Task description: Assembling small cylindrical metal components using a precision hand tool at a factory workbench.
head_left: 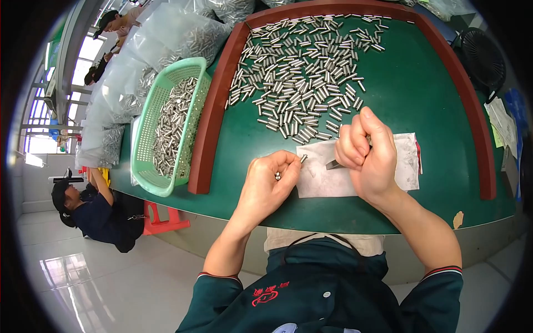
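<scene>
My left hand (pixel 262 186) is curled closed around small shiny metal pins (pixel 303 158). One pin's end sticks out past the fingertips, and another shows in the curl of the fingers. My right hand (pixel 367 151) makes a fist over a white cloth (pixel 317 187) stained with grey smudges. From that fist a small flat-bladed tool (pixel 332 165) points left; its handle is hidden by the fingers. Beyond both hands, a great many short cylindrical metal pins (pixel 294 83) lie scattered on the green tabletop (pixel 411 94).
A reddish-brown raised border (pixel 211 133) frames the work surface. Left of it stands a green plastic basket (pixel 145 139) of metal pins, beside clear bags (pixel 161 39) of more pins. A black fan (pixel 482 58) stands at the right. Other people sit at the left, near a red stool (pixel 164 219).
</scene>
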Demonstrator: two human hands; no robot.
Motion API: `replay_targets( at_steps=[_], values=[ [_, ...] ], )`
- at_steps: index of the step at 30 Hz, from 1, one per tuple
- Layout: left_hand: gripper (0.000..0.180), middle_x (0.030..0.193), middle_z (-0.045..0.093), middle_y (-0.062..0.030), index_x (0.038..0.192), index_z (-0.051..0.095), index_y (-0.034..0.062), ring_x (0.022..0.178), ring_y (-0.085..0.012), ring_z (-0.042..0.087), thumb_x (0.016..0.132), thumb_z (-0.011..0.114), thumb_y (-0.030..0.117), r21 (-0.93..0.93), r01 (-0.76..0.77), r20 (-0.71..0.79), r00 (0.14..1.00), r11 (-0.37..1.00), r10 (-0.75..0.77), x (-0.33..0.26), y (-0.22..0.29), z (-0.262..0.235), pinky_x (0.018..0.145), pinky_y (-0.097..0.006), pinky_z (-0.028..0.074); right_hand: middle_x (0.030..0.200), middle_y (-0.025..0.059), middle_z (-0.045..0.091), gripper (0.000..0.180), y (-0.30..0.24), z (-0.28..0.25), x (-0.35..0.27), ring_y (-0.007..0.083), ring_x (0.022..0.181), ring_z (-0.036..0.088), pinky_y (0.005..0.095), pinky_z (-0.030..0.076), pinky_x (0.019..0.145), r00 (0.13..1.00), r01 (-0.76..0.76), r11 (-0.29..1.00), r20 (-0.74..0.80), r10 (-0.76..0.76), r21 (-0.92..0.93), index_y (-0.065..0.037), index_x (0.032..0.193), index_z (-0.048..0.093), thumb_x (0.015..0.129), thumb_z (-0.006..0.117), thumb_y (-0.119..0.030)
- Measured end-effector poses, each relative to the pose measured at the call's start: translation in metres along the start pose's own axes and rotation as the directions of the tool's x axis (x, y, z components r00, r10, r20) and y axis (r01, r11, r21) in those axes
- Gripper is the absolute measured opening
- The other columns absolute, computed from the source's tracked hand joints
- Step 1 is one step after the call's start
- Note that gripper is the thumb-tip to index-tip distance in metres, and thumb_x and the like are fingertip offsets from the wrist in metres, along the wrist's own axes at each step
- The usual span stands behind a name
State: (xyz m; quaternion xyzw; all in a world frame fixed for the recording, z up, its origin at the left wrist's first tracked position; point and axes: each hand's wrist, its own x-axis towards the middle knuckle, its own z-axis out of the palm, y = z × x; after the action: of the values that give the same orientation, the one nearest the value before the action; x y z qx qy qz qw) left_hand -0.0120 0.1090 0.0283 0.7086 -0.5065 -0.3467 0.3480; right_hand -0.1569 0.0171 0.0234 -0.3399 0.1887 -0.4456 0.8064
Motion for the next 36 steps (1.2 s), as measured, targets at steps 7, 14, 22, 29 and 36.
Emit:
replay_targets(
  at_steps=[7,14,22,29,36],
  values=[
    [0.011,0.051,0.049,-0.0063,0.08,0.059,0.0038,0.043,-0.0186,0.044,0.07,0.062,0.002,0.222,-0.578,0.206,0.815,0.786,0.541,0.01,0.005,-0.006,0.043,-0.03,0.036,0.044,0.0002,0.031,0.042,-0.001,-0.003,0.001,0.0059,0.04,0.021,0.0211,0.019,0.038,0.999,-0.014,0.998,0.03,0.012,0.065,-0.009,0.053,0.029,0.091,0.033,-0.026],
    [0.013,0.046,0.041,-0.0045,0.077,0.06,0.0038,0.039,-0.0164,0.041,0.066,0.068,0.006,0.465,-0.529,0.031,0.811,0.71,0.584,0.021,0.002,0.001,0.039,-0.029,0.032,0.042,-0.0002,0.026,0.043,0.0,0.0,0.0,0.0072,0.038,0.015,0.0228,0.018,0.038,1.0,-0.014,1.0,-0.008,0.014,-0.009,-0.012,0.052,0.026,0.092,0.028,-0.027],
    [0.02,0.045,0.033,-0.0014,0.078,0.06,0.001,0.038,-0.0095,0.032,0.065,0.072,0.011,0.321,-0.349,-0.005,0.929,0.88,0.371,0.014,0.001,0.019,0.037,-0.025,0.028,0.041,-0.0006,0.025,0.042,0.0,-0.002,0.001,0.0072,0.038,0.015,0.0228,0.017,0.038,1.0,-0.008,1.0,-0.005,0.008,-0.006,-0.012,0.052,0.026,0.091,0.028,-0.027],
    [0.012,0.043,0.031,-0.0008,0.079,0.06,0.0005,0.037,-0.0081,0.032,0.068,0.065,0.004,0.281,-0.3,0.006,0.95,0.912,0.311,0.015,-0.001,0.017,0.037,-0.025,0.028,0.041,-0.0013,0.025,0.043,-0.003,-0.001,0.002,0.0078,0.037,0.015,0.0238,0.019,0.04,1.0,-0.013,1.0,0.002,0.013,0.003,-0.013,0.051,0.026,0.091,0.027,-0.028],
    [0.011,0.045,0.036,-0.0012,0.079,0.061,0.0002,0.04,-0.0075,0.033,0.069,0.064,0.002,0.262,-0.305,0.009,0.949,0.916,0.314,0.014,0.0,0.022,0.039,-0.024,0.028,0.041,-0.0013,0.025,0.044,-0.008,-0.007,0.004,0.0083,0.038,0.013,0.0245,0.017,0.04,0.998,0.051,0.998,-0.031,-0.05,0.037,-0.013,0.049,0.025,0.091,0.027,-0.028]
  ],
)
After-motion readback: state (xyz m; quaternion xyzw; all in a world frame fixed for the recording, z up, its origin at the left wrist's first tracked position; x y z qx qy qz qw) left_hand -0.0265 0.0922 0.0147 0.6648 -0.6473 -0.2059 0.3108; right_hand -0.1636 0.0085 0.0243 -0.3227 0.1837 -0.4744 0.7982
